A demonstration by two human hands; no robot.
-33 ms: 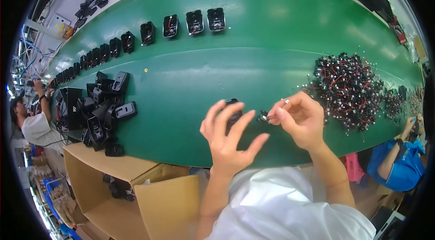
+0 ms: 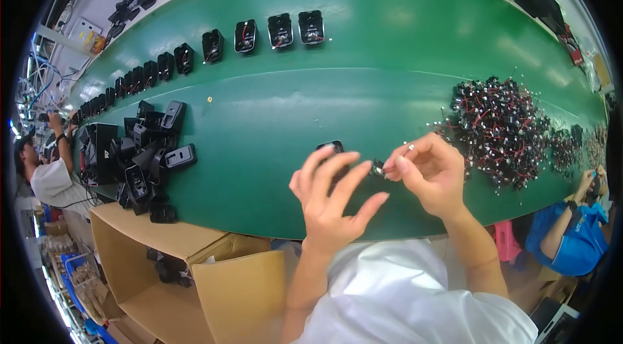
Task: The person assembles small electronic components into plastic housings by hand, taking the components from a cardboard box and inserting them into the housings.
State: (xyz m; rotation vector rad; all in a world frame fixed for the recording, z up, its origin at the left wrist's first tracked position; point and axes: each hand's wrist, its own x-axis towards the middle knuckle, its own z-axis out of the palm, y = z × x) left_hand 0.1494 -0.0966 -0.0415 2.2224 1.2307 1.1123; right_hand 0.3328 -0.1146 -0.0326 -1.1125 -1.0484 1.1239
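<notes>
My right hand pinches a small black wired part between thumb and fingertips. Its thin leads run up to white connector tips by the fingers. Fingers apart, my left hand hovers beside it, over a black plastic housing on the green table. The fingers hide most of that housing; whether they touch it I cannot tell. To the right lies a large heap of similar wired parts, with red and black leads.
A curved row of black housings holding red wires runs along the table. Black housings are piled at the left. An open cardboard box stands at the near edge. Co-workers sit at far left and right.
My left hand has shifted very slightly to the right, its fingertips closer to the wired part. My right hand still pinches that part.
</notes>
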